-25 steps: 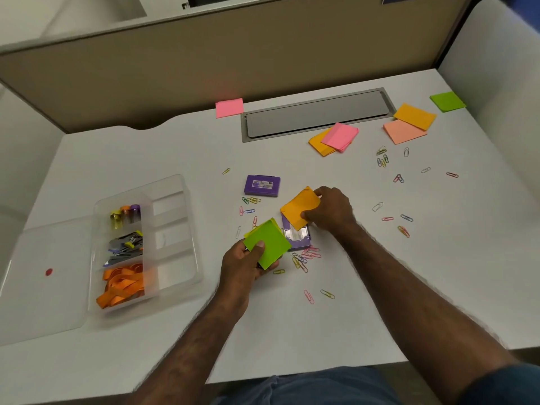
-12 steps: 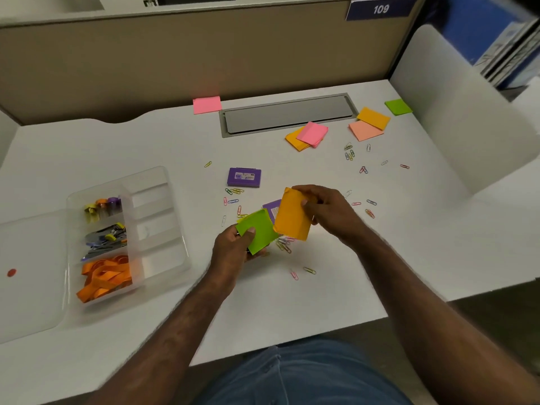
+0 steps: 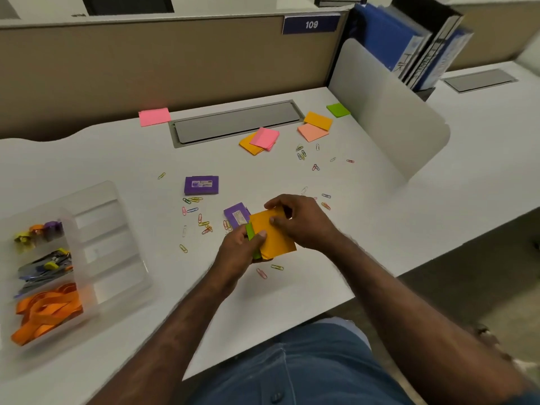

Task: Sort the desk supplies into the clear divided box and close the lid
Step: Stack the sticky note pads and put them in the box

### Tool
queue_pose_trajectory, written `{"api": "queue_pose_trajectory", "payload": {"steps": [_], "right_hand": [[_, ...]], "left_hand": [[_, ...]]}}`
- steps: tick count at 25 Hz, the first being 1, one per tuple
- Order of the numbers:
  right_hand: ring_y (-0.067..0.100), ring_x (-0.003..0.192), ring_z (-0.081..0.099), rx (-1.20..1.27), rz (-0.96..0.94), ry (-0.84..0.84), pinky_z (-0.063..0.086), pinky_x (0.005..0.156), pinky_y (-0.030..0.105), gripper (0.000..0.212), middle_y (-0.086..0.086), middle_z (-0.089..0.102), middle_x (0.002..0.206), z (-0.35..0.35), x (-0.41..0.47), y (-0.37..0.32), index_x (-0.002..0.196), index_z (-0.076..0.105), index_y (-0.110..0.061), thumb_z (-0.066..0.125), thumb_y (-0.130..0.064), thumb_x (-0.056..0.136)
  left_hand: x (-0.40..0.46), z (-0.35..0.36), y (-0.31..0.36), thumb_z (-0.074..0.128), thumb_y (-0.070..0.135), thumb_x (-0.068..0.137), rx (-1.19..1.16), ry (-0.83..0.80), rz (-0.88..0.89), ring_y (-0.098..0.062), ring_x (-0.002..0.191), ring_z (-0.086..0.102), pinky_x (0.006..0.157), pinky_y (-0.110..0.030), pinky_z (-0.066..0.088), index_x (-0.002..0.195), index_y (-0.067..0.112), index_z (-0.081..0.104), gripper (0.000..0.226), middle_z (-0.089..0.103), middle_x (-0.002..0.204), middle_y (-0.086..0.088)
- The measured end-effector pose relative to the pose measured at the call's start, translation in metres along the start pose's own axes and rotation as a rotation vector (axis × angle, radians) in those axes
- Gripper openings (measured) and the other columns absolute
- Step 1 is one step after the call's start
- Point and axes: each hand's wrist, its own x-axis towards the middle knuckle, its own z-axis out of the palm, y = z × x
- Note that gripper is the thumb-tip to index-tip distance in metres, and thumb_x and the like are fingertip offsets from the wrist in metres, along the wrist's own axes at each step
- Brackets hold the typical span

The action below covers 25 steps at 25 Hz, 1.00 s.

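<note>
Blue partition sign (image 3: pixel 311 24) reading "109"

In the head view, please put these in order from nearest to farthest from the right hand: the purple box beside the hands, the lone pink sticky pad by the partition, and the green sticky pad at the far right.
From the right hand:
1. Purple box, just left of the hands.
2. Green sticky pad, far right corner.
3. Pink sticky pad, far left, by the partition.

Matt paper orange pad (image 3: pixel 273 238), clear plastic box (image 3: pixel 111 244)
</note>
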Motion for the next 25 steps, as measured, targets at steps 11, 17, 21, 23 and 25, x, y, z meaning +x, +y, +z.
{"api": "queue_pose_trajectory", "payload": {"steps": [11,17,21,23,25], "right_hand": [[0.007,0.081,0.066,0.142,0.081,0.171,0.049,0.073,0.013,0.031,-0.003,0.074,0.092,-0.035,0.082,0.054,0.118,0.072,-0.019,0.077,-0.030,0.090],[0.014,0.097,0.066,0.091,0.062,0.185,0.056,0.090,0.032,0.039,0.001,0.072,0.107,-0.053,0.196,0.086,0.124,0.069,-0.017,0.077,-0.035,0.090],[0.020,0.114,0.061,-0.025,0.042,0.194,0.051,0.099,0.037,0.059,0.007,0.066,0.126,-0.052,0.287,0.096,0.135,0.062,-0.013,0.077,-0.044,0.088],[0.026,0.125,0.055,-0.094,0.043,0.169,0.044,0.105,0.039,0.068,0.010,0.060,0.137,-0.048,0.327,0.099,0.139,0.057,-0.012,0.077,-0.050,0.086],[0.031,0.129,0.052,-0.199,0.023,0.122,0.040,0.108,0.042,0.075,0.014,0.058,0.140,-0.040,0.353,0.105,0.141,0.055,-0.010,0.076,-0.053,0.084]], "left_hand": [[0.072,0.019,0.022,0.060,0.036,0.101,0.000,0.122,-0.140,-0.034,0.122,0.061,0.092,-0.050,0.061,0.150,0.018,0.043,0.055,0.057,0.143,-0.012],[0.117,0.024,0.036,0.058,0.035,0.102,-0.051,0.187,-0.230,-0.030,0.120,0.063,0.101,-0.053,0.055,0.140,0.023,0.053,0.040,0.064,0.136,-0.008],[0.147,0.026,0.043,0.060,0.035,0.101,-0.052,0.257,-0.267,-0.027,0.116,0.066,0.103,-0.050,0.055,0.122,0.031,0.057,0.022,0.067,0.131,-0.004],[0.158,0.024,0.044,0.062,0.039,0.100,-0.018,0.289,-0.288,-0.027,0.115,0.066,0.103,-0.050,0.055,0.121,0.033,0.055,0.023,0.067,0.130,-0.003],[0.165,0.022,0.042,0.063,0.041,0.098,0.013,0.312,-0.314,-0.027,0.114,0.067,0.103,-0.051,0.055,0.121,0.034,0.055,0.026,0.068,0.129,-0.002]]}}
